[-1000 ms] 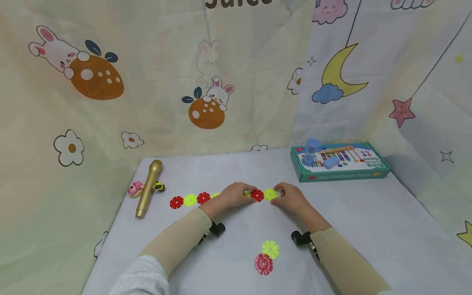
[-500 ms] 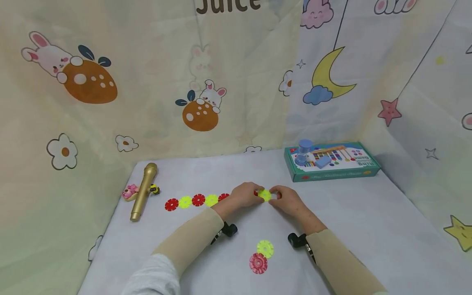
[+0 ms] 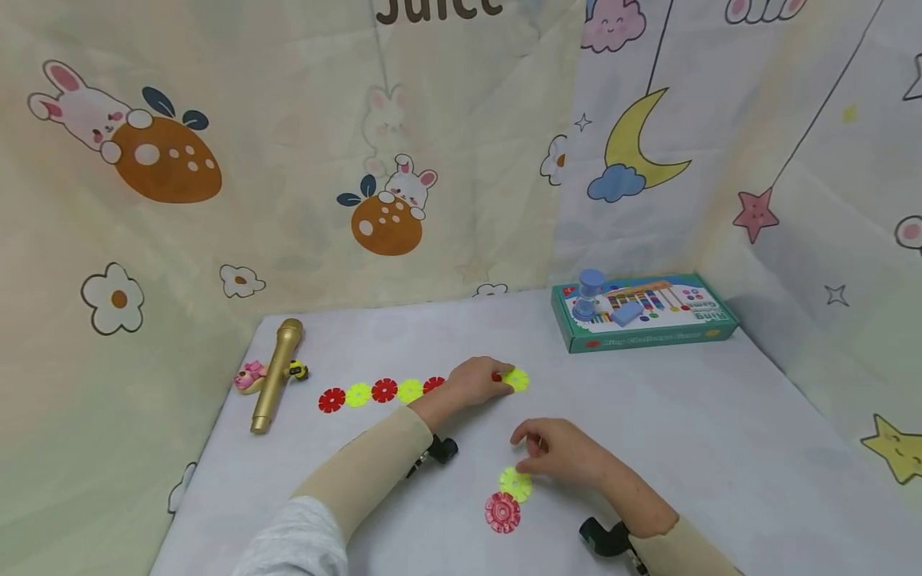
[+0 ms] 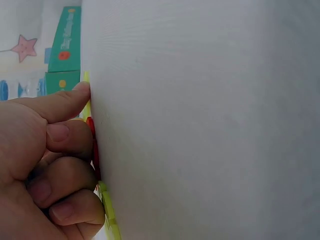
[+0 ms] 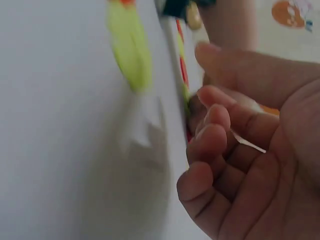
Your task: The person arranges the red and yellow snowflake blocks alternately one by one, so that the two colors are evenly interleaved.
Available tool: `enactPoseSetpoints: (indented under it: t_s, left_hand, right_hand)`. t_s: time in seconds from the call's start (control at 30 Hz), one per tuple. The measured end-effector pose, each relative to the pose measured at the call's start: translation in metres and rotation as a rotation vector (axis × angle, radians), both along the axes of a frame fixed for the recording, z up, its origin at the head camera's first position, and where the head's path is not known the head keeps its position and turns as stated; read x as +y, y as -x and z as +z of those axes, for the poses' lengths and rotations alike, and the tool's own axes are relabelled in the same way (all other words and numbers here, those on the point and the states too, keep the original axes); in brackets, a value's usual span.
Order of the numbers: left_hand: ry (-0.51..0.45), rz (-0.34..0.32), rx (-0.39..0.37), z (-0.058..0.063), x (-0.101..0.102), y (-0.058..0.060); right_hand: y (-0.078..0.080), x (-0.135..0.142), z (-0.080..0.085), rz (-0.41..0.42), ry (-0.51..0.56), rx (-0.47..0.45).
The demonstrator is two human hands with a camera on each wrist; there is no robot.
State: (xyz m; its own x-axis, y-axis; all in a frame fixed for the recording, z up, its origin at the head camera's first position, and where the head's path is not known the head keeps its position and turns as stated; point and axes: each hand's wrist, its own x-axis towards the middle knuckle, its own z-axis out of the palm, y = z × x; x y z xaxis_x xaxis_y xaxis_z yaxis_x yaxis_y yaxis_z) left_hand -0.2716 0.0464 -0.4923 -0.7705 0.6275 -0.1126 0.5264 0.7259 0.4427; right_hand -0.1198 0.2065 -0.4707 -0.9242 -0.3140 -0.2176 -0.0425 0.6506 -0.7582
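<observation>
A row of flat, notched interlocking discs lies on the white table, with red discs and yellow discs taking turns. My left hand covers part of this row and holds the yellow disc at its right end between finger and thumb. A bit of red shows under the fingertips. Nearer the front, my right hand hovers with loosely bent fingers and nothing in them, its thumb by a loose yellow disc. Below that disc lies a pinkish-red disc. The right wrist view shows the right hand's fingers apart from the disc.
A green game box stands at the back right, bearing a blue hourglass-shaped piece and a blue block. At the left lie a golden microphone, a pink figure and a bee figure. Printed cloth hangs behind.
My right hand has let go of the row's end and moved toward the front, down to the loose discs. The left hand stays at the row. The head view has shifted slightly.
</observation>
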Motion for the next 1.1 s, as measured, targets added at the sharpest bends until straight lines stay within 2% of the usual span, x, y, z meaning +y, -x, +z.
enactPoseSetpoints:
  t_s: [0.1, 0.2, 0.3, 0.37, 0.43, 0.5, 0.63, 0.73, 0.83, 0.9, 1.0, 1.1]
  left_hand:
    - [-0.011, 0.002, 0.0, 0.001, -0.001, -0.001]
    - [-0.016, 0.001, -0.004, 0.002, -0.001, -0.001]
    - [-0.015, 0.01, -0.006, 0.002, -0.002, -0.002]
    - [-0.016, 0.015, -0.009, 0.002, -0.002, -0.002]
    - [-0.016, 0.017, -0.009, 0.002, -0.002, -0.002]
    - [-0.021, 0.015, -0.011, 0.001, -0.002, -0.002]
    - [-0.041, 0.01, -0.013, -0.001, -0.003, -0.003]
    - [-0.051, 0.014, -0.022, -0.001, -0.003, -0.002]
    - [-0.049, 0.022, -0.034, -0.002, -0.003, -0.002]
    - [-0.037, 0.023, -0.033, -0.002, -0.002, -0.002]
    - [-0.016, 0.019, -0.024, -0.003, -0.002, -0.001]
    - [-0.012, 0.016, -0.018, -0.003, -0.002, -0.002]
  right_hand:
    - [-0.021, -0.015, -0.005, 0.129, -0.009, -0.001]
    - [-0.034, -0.029, -0.007, 0.169, -0.093, 0.011]
    - [-0.038, -0.038, -0.006, 0.18, -0.197, 0.041]
    - [-0.038, -0.041, -0.005, 0.198, -0.222, 0.057]
    - [-0.038, -0.042, -0.005, 0.221, -0.204, 0.08]
    - [-0.038, -0.04, -0.004, 0.224, -0.14, 0.085]
    - [-0.031, -0.031, 0.003, 0.134, 0.03, 0.011]
    - [-0.021, -0.02, 0.014, 0.033, 0.15, -0.055]
    - [-0.009, -0.007, 0.023, -0.081, 0.232, -0.073]
    - [0.0, 0.003, 0.027, -0.178, 0.237, -0.059]
    - [0.019, 0.018, 0.028, -0.323, 0.182, -0.028]
    - [0.04, 0.031, 0.022, -0.423, 0.113, -0.002]
